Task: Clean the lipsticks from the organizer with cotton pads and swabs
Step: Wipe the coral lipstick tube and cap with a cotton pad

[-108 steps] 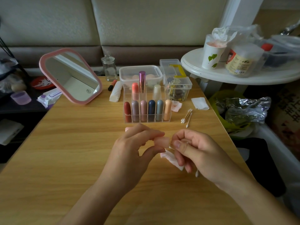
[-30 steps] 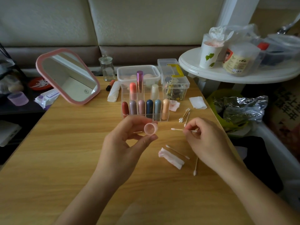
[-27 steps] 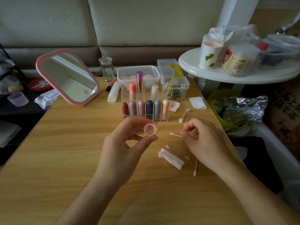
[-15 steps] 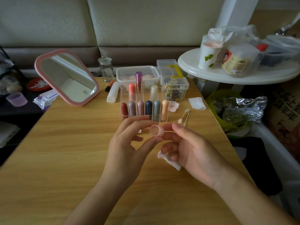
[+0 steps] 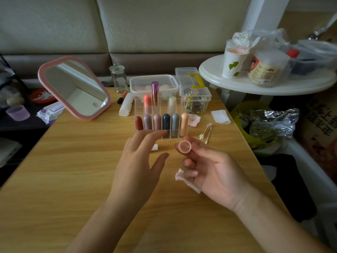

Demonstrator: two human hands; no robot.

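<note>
My right hand (image 5: 215,167) holds a small pink lipstick cap (image 5: 184,146) between thumb and fingertips, its open end facing me. My left hand (image 5: 138,161) hovers open just left of it, fingers spread, holding nothing, its fingertips in front of the clear organizer (image 5: 160,123). The organizer carries several capped lipsticks in red, mauve, pink, navy, grey and peach, with a tall purple tube (image 5: 155,93) behind. A used cotton pad (image 5: 179,177) lies on the table under my right hand. Several cotton swabs (image 5: 206,131) lie right of the organizer. A small white piece (image 5: 154,147) lies beyond my left fingers.
A pink-framed mirror (image 5: 74,88) leans at back left. A glass jar (image 5: 118,81), lidded tub (image 5: 154,84) and clear box (image 5: 196,99) stand behind the organizer. Cotton pads (image 5: 220,116) lie at right. A white side table (image 5: 237,83) with a cup and a green bin (image 5: 259,125) are right.
The cap passed from my left hand to my right hand. My left hand let go and opened. The swab that my right hand held one second ago is out of sight.
</note>
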